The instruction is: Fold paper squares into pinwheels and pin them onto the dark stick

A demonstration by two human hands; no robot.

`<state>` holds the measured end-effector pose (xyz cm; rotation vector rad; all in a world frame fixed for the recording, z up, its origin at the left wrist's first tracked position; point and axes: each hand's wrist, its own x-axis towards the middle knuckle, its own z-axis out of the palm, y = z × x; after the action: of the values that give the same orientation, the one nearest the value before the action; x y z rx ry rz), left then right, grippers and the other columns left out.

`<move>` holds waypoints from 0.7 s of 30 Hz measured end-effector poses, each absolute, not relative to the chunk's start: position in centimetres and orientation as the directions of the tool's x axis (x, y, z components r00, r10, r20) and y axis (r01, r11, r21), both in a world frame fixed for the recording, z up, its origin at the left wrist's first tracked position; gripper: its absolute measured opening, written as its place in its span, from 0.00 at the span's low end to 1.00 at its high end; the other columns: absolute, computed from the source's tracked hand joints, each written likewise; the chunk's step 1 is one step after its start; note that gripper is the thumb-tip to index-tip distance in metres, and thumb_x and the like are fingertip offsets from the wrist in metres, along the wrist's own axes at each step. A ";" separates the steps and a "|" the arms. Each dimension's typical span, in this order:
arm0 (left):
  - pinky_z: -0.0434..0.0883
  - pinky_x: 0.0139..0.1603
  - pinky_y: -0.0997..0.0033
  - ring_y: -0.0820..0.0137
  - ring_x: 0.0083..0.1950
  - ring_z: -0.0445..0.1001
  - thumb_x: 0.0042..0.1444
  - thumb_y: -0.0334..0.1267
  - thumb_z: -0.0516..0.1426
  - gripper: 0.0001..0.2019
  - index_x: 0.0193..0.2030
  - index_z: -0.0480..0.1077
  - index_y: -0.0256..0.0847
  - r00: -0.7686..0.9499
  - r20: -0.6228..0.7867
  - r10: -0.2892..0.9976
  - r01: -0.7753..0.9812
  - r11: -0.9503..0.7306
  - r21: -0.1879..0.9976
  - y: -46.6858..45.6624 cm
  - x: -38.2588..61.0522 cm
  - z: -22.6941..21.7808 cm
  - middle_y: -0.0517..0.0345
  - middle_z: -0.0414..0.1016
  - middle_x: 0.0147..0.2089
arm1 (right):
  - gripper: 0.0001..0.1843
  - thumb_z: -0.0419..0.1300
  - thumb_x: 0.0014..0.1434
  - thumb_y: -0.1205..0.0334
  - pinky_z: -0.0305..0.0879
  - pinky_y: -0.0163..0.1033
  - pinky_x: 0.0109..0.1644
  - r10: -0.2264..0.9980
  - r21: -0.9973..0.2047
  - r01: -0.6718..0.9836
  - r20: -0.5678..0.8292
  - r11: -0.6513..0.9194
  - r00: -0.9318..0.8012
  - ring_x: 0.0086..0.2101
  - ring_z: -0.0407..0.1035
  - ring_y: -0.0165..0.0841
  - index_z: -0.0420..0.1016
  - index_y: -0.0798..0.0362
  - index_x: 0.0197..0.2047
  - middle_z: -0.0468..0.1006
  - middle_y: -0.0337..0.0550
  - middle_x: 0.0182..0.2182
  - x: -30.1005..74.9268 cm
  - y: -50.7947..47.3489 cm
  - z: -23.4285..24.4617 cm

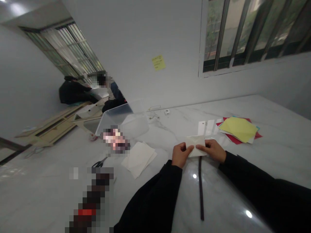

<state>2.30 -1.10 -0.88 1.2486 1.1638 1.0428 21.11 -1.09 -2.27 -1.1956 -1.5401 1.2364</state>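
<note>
In the head view, the small off-white rectangular sheet of paper (195, 141) is held over the white marbled tabletop (279, 145), nearer me than the far edge along the wall. The left hand (181, 154) pinches its left side between thumb and fingers; the right hand (215, 150) pinches the right side likewise, both thumbs pressed on its face, tips near each other. A narrow dark brown strip (201, 191) runs from just below it towards the near side; I can't tell whether they touch.

Over towards the tabletop's right edge lies a loose stack of yellow, red, white and blue paper (239, 128). Left of the left hand, some plain off-white sheets (139, 158) overlap, with dark-handled scissors (98, 164) beyond them. Farther back, a clear plastic bin (139, 127) stands near the far edge.
</note>
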 end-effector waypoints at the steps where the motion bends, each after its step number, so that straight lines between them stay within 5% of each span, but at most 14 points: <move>1: 0.73 0.40 0.66 0.64 0.37 0.76 0.42 0.52 0.66 0.21 0.33 0.77 0.34 0.159 -0.064 0.985 0.039 0.058 0.998 -1.0 2.2 -0.9 0.54 0.78 0.31 | 0.25 0.63 0.52 0.41 0.71 0.41 0.38 0.975 -0.984 0.167 0.029 0.067 -0.220 0.34 0.76 0.41 0.82 0.56 0.39 0.83 0.45 0.35 21.1 -1.0 -2.3; 9: 0.73 0.46 0.64 0.60 0.43 0.78 0.45 0.51 0.66 0.24 0.44 0.78 0.33 0.270 -0.038 0.962 -0.014 0.044 0.999 -0.4 1.9 -0.5 0.48 0.81 0.43 | 0.25 0.65 0.51 0.42 0.72 0.40 0.36 0.983 -0.993 0.098 0.044 0.063 -0.180 0.34 0.76 0.40 0.82 0.57 0.41 0.83 0.45 0.34 20.7 -0.8 -2.1; 21: 0.73 0.41 0.65 0.59 0.40 0.78 0.48 0.49 0.64 0.21 0.42 0.78 0.32 0.236 -0.014 0.972 0.127 -0.017 0.992 -0.4 1.8 -0.1 0.47 0.81 0.41 | 0.22 0.63 0.54 0.45 0.70 0.39 0.35 0.968 -0.976 0.166 0.103 0.142 -0.228 0.33 0.75 0.39 0.82 0.57 0.38 0.82 0.45 0.33 20.3 -1.3 -1.8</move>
<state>1.84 -0.44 -0.06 1.4072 1.1200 0.9677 20.28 -1.28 -1.84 -1.1341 -1.5638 1.1816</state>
